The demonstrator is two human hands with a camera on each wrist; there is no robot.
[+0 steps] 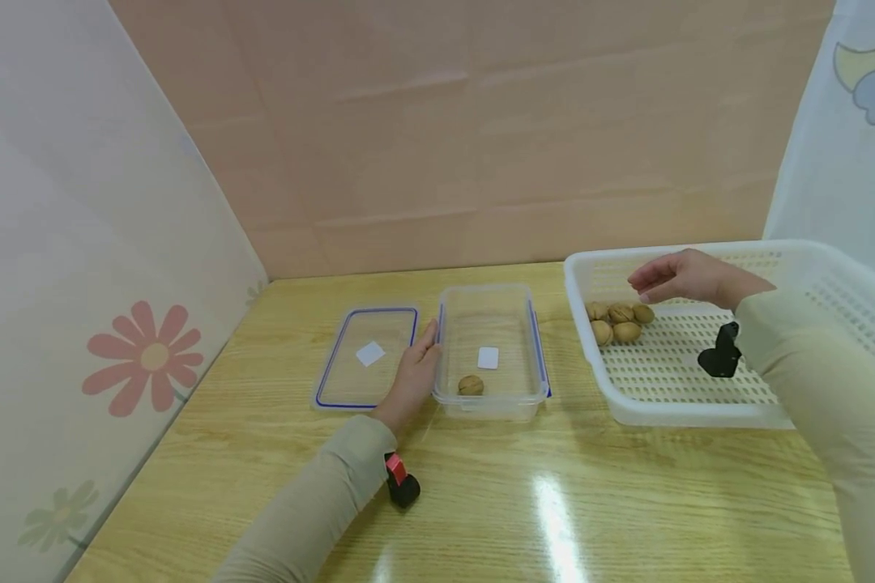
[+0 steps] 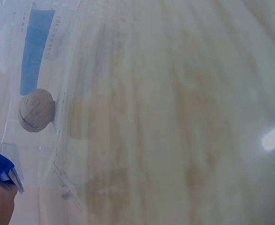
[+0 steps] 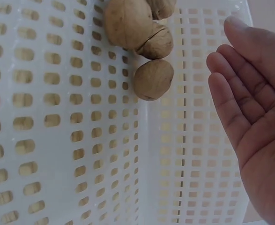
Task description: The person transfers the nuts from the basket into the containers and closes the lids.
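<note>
A clear plastic container (image 1: pixel 492 401) with blue clips stands mid-table and holds one walnut (image 1: pixel 471 385) (image 2: pixel 36 110). My left hand (image 1: pixel 416 372) rests flat against the container's left side, fingers straight. Its clear lid (image 1: pixel 368 356) lies just left of the hand. A white perforated basket (image 1: pixel 671 405) (image 3: pixel 81 154) on the right holds several walnuts (image 1: pixel 620 321) (image 3: pixel 142 51) in its far left corner. My right hand (image 1: pixel 681 277) (image 3: pixel 249 108) hovers above those walnuts, palm open, fingers relaxed, holding nothing.
The wooden table (image 1: pixel 554 502) is walled by a pink panel at the back, a flowered panel on the left and a white curtain on the right. Black wrist-camera mounts (image 1: pixel 719 353) sit at both sleeves.
</note>
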